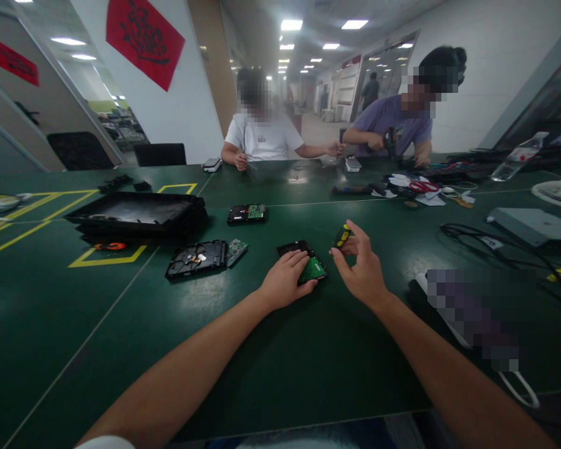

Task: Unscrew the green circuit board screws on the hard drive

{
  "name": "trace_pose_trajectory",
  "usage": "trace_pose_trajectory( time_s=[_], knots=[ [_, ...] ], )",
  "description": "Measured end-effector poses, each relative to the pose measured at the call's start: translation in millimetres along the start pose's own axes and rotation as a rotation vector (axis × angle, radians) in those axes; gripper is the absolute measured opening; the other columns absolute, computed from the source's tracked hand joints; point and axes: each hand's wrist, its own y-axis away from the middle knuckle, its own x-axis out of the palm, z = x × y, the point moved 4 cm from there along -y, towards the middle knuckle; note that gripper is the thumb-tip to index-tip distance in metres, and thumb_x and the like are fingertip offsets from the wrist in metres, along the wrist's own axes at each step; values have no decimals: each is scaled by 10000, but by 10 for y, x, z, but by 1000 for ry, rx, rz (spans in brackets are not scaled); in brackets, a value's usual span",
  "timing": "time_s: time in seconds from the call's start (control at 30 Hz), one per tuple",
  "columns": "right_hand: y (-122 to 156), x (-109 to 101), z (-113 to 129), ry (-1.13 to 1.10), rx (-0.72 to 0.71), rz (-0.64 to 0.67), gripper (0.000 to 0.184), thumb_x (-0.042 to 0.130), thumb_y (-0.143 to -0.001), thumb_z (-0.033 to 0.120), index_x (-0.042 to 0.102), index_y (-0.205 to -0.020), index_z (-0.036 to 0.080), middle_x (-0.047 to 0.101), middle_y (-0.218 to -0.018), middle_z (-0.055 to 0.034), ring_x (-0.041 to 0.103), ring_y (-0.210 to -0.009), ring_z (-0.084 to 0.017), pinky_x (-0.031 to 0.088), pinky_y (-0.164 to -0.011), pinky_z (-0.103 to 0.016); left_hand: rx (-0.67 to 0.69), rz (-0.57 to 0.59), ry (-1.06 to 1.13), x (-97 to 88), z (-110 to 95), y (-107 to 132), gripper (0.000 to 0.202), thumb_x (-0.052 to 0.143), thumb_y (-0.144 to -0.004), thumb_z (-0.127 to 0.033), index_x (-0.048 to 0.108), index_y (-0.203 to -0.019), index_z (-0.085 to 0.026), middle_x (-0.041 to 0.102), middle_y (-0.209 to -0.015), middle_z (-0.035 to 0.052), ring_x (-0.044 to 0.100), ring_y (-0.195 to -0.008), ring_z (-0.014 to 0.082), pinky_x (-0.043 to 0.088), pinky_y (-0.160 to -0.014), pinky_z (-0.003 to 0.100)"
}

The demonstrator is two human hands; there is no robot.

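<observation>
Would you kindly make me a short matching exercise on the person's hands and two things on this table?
Column one:
1. Left hand
2. Right hand
3. Black trays
4. Bottle

Column two:
A. Stacked one on another
B. Laid over a hard drive
C. Transparent, with a red-and-white label
D. Holding a black-and-yellow tool

Pairs: 1-B, 2-D, 3-A, 4-C

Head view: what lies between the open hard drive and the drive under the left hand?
A small circuit board, nearer the open hard drive, shows in the head view.
</observation>
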Motion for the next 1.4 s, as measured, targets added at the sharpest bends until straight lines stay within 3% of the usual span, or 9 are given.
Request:
trace_pose_trajectory(
  time_s=[0.37, 0.6, 0.8, 0.97, 1.4],
  knots=[
    [-3, 0, -7, -11, 11, 31, 704, 616, -1002, 328, 291, -1627, 308, 743, -1146, -78, 754, -959, -247, 639, -913, -482, 6, 4, 5, -7, -1, -1, 626, 628, -966, -529, 561, -1453, -140, 572, -1528, 153, 489, -1460, 322, 371, -1253, 486],
    [-1, 6, -59, 14, -3, 8, 724, 689, -961, 370, 345, -1596, 313, 735, -1114, -71, 741, -887, -240, 653, -857, -470, 5, 11, 1, 5, 2, 2, 640, 623, -969, -530, 554, -1460, -125, 577, -1521, 165, 475, -1473, 322, 358, -1260, 474],
    [-3, 0, -48, -3, 15, 31, 705, 623, -998, 333, 298, -1625, 317, 740, -1123, -76, 751, -936, -252, 643, -900, -484, 2, -1, 5, -1, 1, 0, 625, 630, -966, -523, 554, -1463, -152, 569, -1533, 148, 486, -1464, 321, 363, -1257, 492],
    [-4, -12, -32, 19, -5, -7, 704, 679, -964, 361, 361, -1590, 308, 719, -1118, -76, 733, -884, -241, 655, -842, -459, 12, -6, 3, 12, 9, 5, 640, 628, -968, -523, 556, -1460, -121, 578, -1518, 166, 486, -1462, 326, 369, -1254, 481],
    [-9, -19, 4, 1, -6, -8, 711, 688, -958, 326, 355, -1586, 310, 711, -1042, -54, 721, -876, -231, 648, -840, -443, 22, -10, -12, 25, 16, 9, 636, 628, -973, -517, 558, -1461, -116, 575, -1521, 167, 489, -1458, 327, 363, -1258, 486]
  ],
)
